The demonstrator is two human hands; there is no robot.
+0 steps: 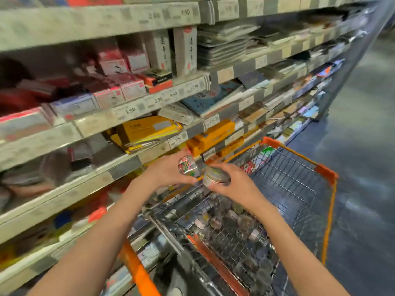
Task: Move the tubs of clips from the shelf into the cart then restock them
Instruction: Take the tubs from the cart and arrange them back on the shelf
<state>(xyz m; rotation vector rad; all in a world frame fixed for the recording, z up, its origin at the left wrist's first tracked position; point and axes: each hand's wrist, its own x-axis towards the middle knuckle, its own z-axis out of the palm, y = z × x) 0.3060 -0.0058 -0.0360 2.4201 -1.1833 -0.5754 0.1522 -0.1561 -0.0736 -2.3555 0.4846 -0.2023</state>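
Store aisle, blurred shelves (89,129) of stationery along left. Orange-rimmed cart (320,167) beside shelves, loose tubs (239,223) piled at near end. Above cart's left rim: left hand (164,171) curled round one tub (188,167), right hand (230,184) gripping second tub (215,179), tubs touching.

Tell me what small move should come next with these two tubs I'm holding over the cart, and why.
Probably lower both into the cart. The left hand grips one tub, the right hand grips another tub, both above the basket, where more tubs already lie.
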